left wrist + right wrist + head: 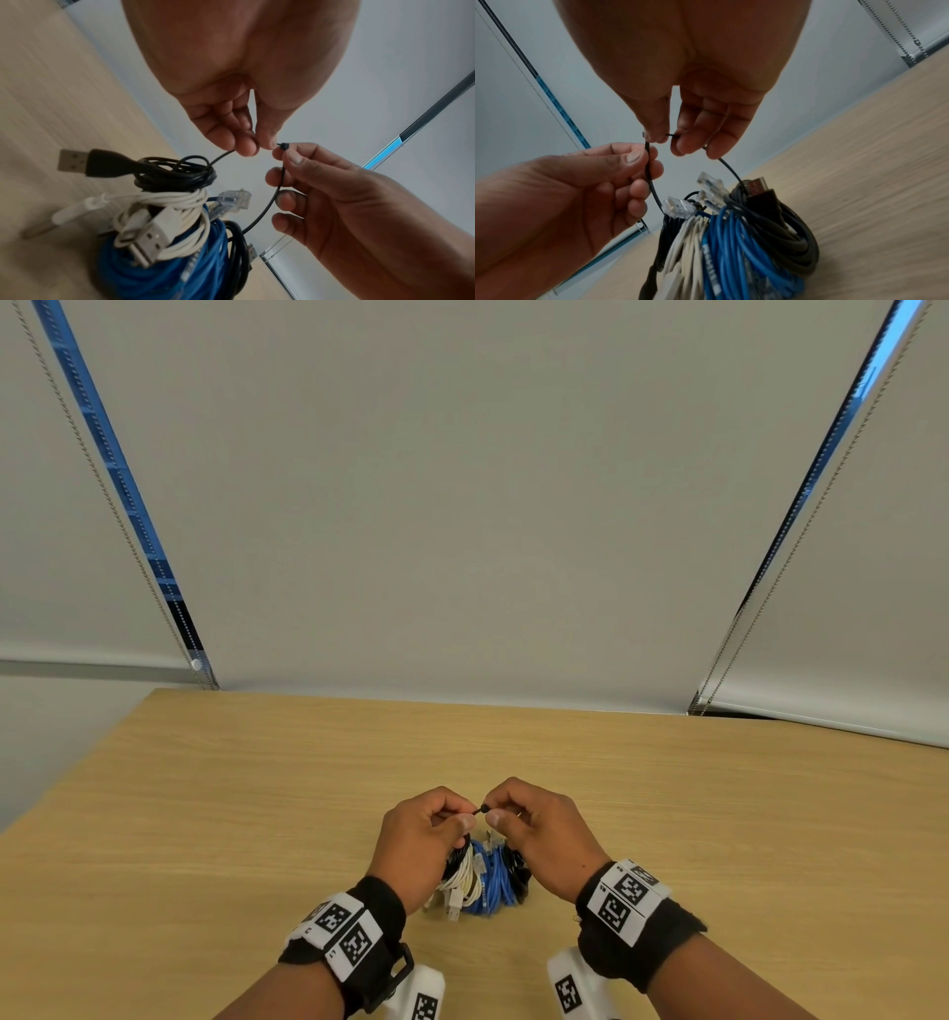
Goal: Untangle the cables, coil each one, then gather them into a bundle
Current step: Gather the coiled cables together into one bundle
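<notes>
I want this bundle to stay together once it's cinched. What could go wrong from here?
The thin black tie is held only by fingertip pinches of the left hand and right hand; an end might slip out. The black USB plug and clear network plugs stick out and might snag the tie.

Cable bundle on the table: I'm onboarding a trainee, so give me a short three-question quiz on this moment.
1. True or false: the blue cable is already coiled.
2. What do both hands pinch? A) white cable B) thin black tie C) blue cable
3. Fill in: the bundle stands on the ____.

Key: 1 true. 2 B: left hand and right hand pinch the thin black tie. 3 table.
</notes>
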Demonstrator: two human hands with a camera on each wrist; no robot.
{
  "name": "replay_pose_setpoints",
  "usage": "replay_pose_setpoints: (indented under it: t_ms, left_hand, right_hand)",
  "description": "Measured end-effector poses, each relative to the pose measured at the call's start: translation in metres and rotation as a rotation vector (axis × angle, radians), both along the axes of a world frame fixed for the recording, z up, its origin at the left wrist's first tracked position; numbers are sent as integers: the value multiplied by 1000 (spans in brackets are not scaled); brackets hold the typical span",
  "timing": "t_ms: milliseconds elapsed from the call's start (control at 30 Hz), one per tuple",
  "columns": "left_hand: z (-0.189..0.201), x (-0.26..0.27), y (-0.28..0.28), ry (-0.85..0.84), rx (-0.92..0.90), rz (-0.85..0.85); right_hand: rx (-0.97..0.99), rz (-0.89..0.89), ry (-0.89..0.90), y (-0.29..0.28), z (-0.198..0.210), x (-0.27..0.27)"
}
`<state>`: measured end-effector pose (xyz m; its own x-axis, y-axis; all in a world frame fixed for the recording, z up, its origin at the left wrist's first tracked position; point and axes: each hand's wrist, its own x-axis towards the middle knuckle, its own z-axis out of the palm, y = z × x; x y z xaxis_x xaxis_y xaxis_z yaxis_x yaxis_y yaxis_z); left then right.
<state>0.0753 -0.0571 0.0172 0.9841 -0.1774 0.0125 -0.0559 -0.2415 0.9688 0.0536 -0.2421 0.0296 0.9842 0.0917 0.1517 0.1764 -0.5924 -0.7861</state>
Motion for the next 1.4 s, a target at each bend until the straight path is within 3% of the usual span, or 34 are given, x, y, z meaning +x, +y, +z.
replay_pose_setpoints:
  t_ms: [533, 667, 800, 1033, 1133, 1400]
  left_hand:
    - [-2, -6, -1, -16, -10, -32]
    - [0, -10, -1, -49, 27, -44]
    - [4, -12, -4, -123, 64, -25]
    - [11, 0, -7, -301, 298, -43]
    - [4, 0, -2, -297, 368, -35]
    - [-1, -5, 7, -351, 530, -33]
  right_hand:
    - [-199, 20, 82, 7, 8, 4]
    - [-96, 57, 258, 10, 15, 6]
    - [-34, -5, 182, 15, 19, 6]
    - [406, -175, 155, 24, 42, 5]
    - [585, -124, 185, 24, 64, 4]
    - [456, -76, 116, 39, 87, -4]
